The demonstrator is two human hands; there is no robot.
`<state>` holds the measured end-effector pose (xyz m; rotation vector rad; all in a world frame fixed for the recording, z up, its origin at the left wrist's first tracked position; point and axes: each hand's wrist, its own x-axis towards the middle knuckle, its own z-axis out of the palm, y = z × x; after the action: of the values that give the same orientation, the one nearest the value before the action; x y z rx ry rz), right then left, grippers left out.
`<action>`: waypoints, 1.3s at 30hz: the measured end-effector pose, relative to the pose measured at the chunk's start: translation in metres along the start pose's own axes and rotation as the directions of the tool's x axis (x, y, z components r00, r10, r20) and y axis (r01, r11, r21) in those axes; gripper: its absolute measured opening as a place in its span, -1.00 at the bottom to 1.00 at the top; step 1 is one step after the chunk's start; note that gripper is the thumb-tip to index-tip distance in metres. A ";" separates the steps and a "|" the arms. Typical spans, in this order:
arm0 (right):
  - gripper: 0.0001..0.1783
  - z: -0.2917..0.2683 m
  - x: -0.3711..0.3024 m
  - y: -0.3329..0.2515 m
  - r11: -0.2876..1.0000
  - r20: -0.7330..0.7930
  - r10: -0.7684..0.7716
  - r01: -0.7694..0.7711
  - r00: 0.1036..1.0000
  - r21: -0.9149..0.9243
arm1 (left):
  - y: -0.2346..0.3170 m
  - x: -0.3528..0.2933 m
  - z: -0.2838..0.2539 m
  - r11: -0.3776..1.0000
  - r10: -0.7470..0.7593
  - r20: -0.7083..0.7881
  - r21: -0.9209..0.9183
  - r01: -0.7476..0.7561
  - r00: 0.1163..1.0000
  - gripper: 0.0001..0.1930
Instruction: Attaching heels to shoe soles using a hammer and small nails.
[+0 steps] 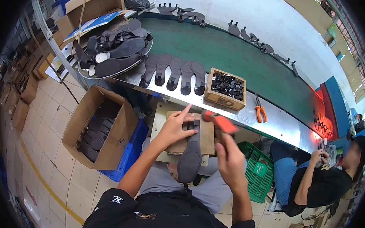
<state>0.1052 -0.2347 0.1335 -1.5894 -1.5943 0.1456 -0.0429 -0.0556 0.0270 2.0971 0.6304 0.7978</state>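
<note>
A dark grey shoe sole [190, 162] lies along a brown board [207, 142] in front of me, its heel end away from me and its toe toward my lap. A small black block stands at the heel end. My left hand [173, 131] grips the heel end between thumb and fingers, with the index finger stretched out past it. In my right hand [231, 162] is a hammer [226, 125] with a red-orange part, smeared by motion. Its dark round head is just right of the heel, above the board; I cannot tell whether it touches anything.
Beyond the board, a metal-edged green conveyor [186, 42] bears a row of soles [175, 68], a wooden box [237, 101] of small black pieces and orange-handled pliers [260, 112]. A loaded basket [129, 70] and a carton [76, 137] stand left, a green crate [257, 171] and seated co-worker [323, 183] right.
</note>
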 end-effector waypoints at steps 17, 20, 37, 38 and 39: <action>-0.72 -0.003 -0.002 0.001 0.950 0.211 0.281 -0.302 0.936 0.073 | 0.003 -0.004 -0.002 0.962 -0.022 0.017 0.271 0.016 1.000 -0.14; -0.76 0.016 0.009 0.023 0.991 0.100 0.111 -0.118 0.989 0.067 | -0.008 -0.008 0.008 0.927 0.023 -0.039 0.374 -0.007 0.999 -0.52; -0.64 0.024 0.014 0.024 0.979 0.362 -0.195 0.158 0.911 0.130 | 0.138 -0.084 -0.036 0.764 -0.075 0.378 -0.573 0.297 0.923 -0.73; -0.64 0.014 0.012 0.021 0.981 0.381 -0.185 0.145 0.906 0.132 | 0.137 -0.084 -0.036 0.750 -0.087 0.379 -0.584 0.311 0.921 -0.73; -0.63 0.004 0.009 0.018 0.918 0.407 -0.213 0.040 0.888 0.394 | 0.138 -0.085 -0.035 0.730 -0.061 0.418 -0.601 0.326 0.906 -0.73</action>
<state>0.1185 -0.2220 0.1240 -1.1927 -1.8733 0.7460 -0.1030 -0.1730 0.1282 1.4246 0.2850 0.3881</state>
